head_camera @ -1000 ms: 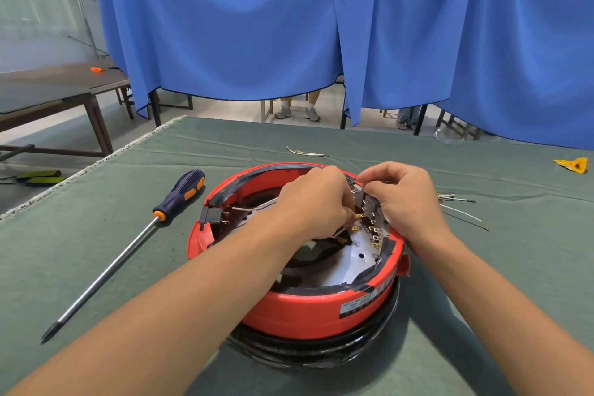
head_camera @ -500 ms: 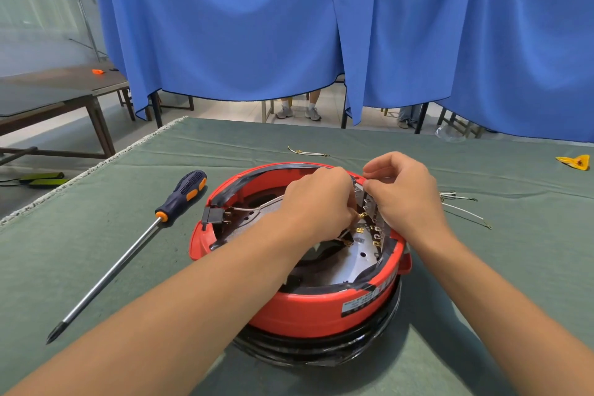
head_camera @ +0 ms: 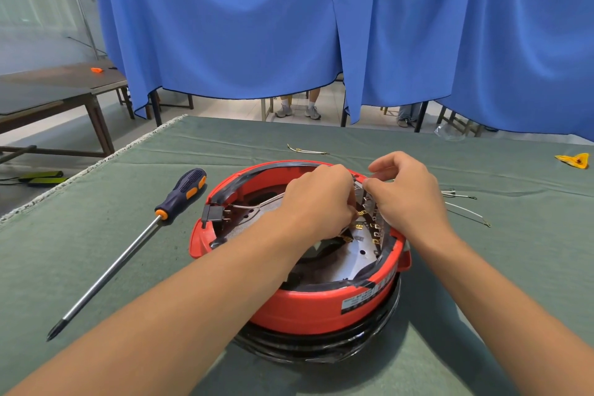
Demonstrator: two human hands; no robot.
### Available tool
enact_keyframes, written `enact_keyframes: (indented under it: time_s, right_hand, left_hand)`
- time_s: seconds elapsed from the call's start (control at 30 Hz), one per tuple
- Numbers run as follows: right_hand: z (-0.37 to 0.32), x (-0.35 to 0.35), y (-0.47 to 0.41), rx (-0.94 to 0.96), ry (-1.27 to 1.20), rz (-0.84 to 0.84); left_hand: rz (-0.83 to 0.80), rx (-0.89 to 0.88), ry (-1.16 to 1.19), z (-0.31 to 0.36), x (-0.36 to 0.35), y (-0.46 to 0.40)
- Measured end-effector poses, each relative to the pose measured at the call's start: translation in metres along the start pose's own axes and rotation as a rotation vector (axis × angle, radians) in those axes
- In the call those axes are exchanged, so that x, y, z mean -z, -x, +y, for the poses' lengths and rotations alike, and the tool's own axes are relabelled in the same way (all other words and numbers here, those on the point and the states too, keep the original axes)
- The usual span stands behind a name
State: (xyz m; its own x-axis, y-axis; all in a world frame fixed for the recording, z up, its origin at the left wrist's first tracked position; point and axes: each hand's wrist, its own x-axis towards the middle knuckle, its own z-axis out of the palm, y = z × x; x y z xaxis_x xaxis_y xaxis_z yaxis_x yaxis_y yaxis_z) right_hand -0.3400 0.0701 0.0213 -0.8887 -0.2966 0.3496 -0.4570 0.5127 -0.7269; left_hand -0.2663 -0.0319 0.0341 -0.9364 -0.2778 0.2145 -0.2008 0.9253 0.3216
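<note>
1 metal strip (head_camera: 369, 206) in right hand (head_camera: 408, 199) grip

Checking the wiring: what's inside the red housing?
A silver plate, a terminal strip, a white wire and a black connector. The left hand and right hand hide the rest.

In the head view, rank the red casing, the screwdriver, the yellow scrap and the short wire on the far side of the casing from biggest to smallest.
1. red casing
2. screwdriver
3. yellow scrap and short wire: these look about alike, and both lie farther from the camera, so they are left unranked.
</note>
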Motion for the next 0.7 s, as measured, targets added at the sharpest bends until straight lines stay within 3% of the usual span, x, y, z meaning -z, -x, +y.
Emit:
enact_keyframes:
  time_s: [0.7]
  right_hand:
    - [-0.0006, -0.0003, -0.0003, -0.018, -0.014, -0.009]
  left_hand:
    - [0.035, -0.026, -0.078, 0.0028, -0.0026, -0.0014]
